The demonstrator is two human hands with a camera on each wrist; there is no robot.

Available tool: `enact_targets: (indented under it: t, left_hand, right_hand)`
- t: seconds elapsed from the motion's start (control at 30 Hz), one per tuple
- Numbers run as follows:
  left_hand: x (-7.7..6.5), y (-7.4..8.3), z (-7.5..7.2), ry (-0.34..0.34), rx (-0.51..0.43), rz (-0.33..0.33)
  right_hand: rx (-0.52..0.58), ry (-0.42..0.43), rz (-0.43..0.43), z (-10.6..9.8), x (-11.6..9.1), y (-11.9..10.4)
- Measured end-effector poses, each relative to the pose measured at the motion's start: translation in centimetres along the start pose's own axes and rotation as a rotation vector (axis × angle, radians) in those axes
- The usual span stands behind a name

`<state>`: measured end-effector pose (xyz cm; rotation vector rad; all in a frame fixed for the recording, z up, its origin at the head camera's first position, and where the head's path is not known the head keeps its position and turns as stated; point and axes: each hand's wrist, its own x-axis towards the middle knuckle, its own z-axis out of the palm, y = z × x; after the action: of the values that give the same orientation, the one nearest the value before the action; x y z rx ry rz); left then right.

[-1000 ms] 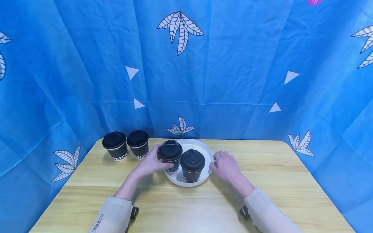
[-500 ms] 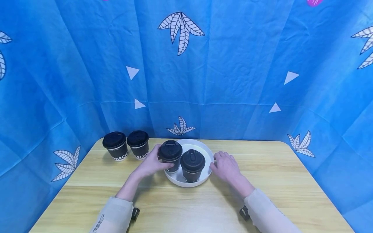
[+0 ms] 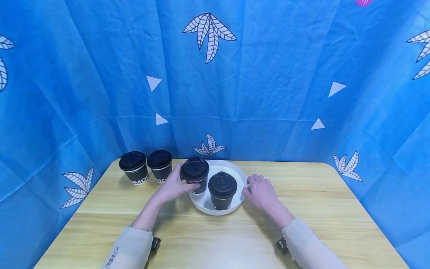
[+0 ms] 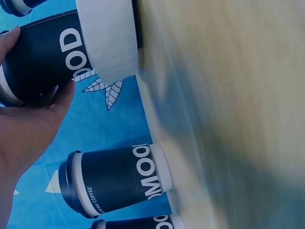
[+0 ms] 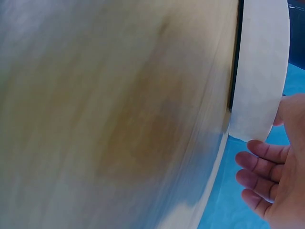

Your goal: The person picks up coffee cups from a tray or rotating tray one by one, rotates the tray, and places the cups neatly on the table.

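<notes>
In the head view, my left hand grips a black lidded paper coffee cup over the left part of a round white tray. Thumb and fingers wrap the cup's sides in the left wrist view, where white lettering shows on its sleeve. A second black lidded coffee cup stands upright on the tray, just right of the held one. At the tray's right rim is my right hand. Its thumb and index fingertip touch the rim in the right wrist view, the other fingers loosely bent beside it.
Two more lidded coffee cups, one at the far left and its neighbour, stand side by side at the back left of the wooden table. A blue patterned curtain hangs behind the table and along its sides.
The cup in my left hand has risen a little and shifted slightly left and back. My right hand and the tray have stayed put.
</notes>
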<state>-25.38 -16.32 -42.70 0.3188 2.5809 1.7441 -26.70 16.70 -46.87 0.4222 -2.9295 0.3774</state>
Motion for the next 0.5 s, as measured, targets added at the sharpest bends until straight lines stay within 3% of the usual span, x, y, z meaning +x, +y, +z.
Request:
enact_targets:
  t: [0.5]
  left_hand:
    - [-0.8, 0.6, -1.1, 0.052, 0.008, 0.031]
  right_hand:
    - [0.019, -0.005, 0.001, -0.2, 0.0, -0.1]
